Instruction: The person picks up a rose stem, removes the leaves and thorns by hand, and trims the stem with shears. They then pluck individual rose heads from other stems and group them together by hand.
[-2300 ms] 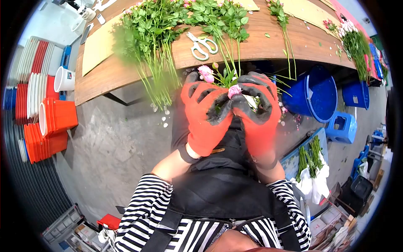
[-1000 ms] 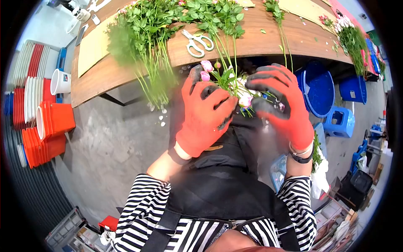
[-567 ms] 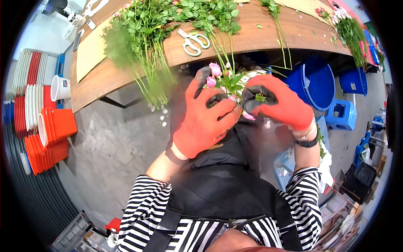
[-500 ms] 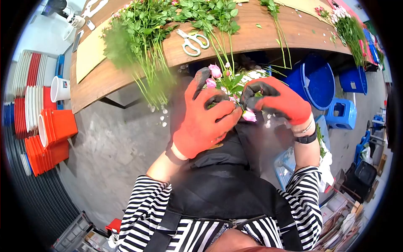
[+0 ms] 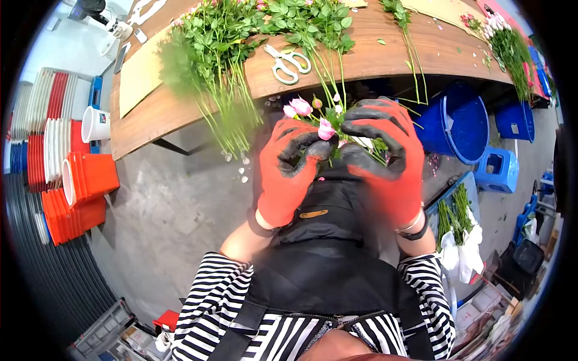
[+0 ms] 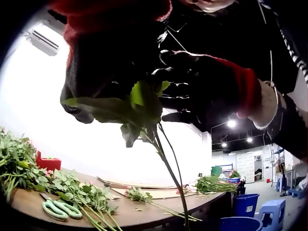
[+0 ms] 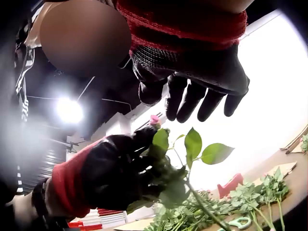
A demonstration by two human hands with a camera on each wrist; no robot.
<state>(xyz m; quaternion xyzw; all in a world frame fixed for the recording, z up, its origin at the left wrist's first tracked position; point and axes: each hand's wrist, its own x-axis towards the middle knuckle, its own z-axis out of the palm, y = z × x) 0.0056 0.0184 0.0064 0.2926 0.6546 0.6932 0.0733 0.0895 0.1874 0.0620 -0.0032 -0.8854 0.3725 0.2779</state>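
My left hand, in a red glove with black coating, grips a pink spray rose near its top, thumb and fingers curled round the stem. Several pink blooms and a bud show above the fingers. In the left wrist view the leafy stem slants down from the hands. Close to the right of the blooms is my gloved right hand, its fingers loosely bent. The right wrist view shows these fingers hanging apart with nothing between them, above green leaves. Part of the stem is hidden by the gloves.
A wooden table ahead bears piles of cut roses and scissors. Blue buckets and a blue stool stand to the right. Orange buckets are stacked at left. White-wrapped stems lie at lower right.
My right hand, earlier bent close against the blooms, has drawn back with its fingers parted. The left hand has turned, bringing its thumb and a bloom into view on top.
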